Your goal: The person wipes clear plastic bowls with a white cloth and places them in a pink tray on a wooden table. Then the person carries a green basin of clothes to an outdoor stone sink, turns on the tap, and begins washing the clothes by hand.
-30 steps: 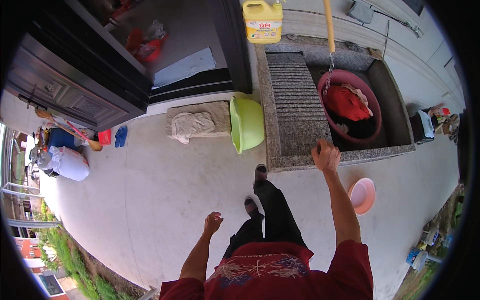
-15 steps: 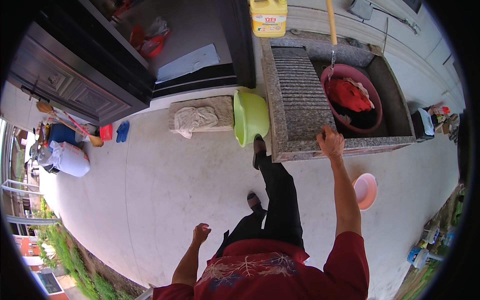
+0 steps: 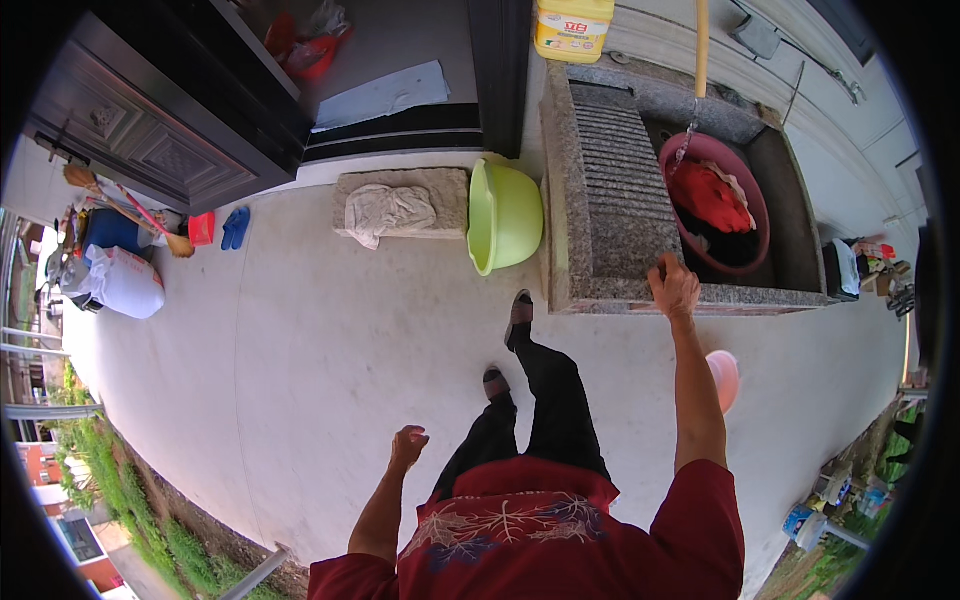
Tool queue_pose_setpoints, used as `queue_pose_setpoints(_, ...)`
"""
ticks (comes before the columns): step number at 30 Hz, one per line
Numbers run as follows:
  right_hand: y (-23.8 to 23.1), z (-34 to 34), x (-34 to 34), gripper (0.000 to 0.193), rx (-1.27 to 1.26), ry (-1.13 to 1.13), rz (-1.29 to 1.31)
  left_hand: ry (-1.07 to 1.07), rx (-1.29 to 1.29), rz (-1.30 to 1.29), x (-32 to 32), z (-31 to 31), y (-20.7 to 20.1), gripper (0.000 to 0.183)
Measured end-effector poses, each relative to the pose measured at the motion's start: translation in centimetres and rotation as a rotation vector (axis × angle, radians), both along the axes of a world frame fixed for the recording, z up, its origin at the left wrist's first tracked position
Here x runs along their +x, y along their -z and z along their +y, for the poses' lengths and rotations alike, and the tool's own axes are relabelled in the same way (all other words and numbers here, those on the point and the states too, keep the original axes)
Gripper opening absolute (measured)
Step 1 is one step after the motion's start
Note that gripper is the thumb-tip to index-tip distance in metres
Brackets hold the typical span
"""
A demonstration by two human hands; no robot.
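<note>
My right hand (image 3: 674,287), its fingers curled inward, is at the front rim of a grey stone wash sink (image 3: 610,295), below its ribbed washboard (image 3: 615,160). Whether it touches the rim I cannot tell. Inside the basin sits a dark pink tub (image 3: 757,187) holding red cloth (image 3: 708,195) and dark cloth (image 3: 722,243). A thin stream of water runs into it from a yellowish hose (image 3: 702,50). Low at my left side hangs my left hand (image 3: 408,447), fingers loosely bent in, nothing visible in them.
A light green tub (image 3: 515,220) leans on its side between the sink and a stone slab (image 3: 453,187) with a pale cloth (image 3: 390,212). My right forearm partly covers a pink basin (image 3: 724,380) on the floor. A yellow jug (image 3: 573,30) stands behind the sink.
My feet have shifted away from the green tub. The view has turned slightly, and the pink floor basin is now more covered by my right arm. My right hand stays by the sink's front rim.
</note>
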State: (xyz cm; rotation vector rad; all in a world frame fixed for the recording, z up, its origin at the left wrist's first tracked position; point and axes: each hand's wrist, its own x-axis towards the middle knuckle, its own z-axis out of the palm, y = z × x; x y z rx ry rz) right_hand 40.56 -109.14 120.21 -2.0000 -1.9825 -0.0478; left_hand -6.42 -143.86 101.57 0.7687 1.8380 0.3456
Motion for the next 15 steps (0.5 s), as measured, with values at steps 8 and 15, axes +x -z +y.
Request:
queue_pose_setpoints(8,-0.1,-0.1,0.9,0.014,0.013,0.002,0.014,-0.086,0.051,0.028,-0.1,-0.5,0.1,0.032)
queue_pose_setpoints(15,0.4,-0.1,1.7,0.014,0.045,-0.008,0.005,-0.259,-0.131,-0.040,0.5,-2.5,0.3,0.033)
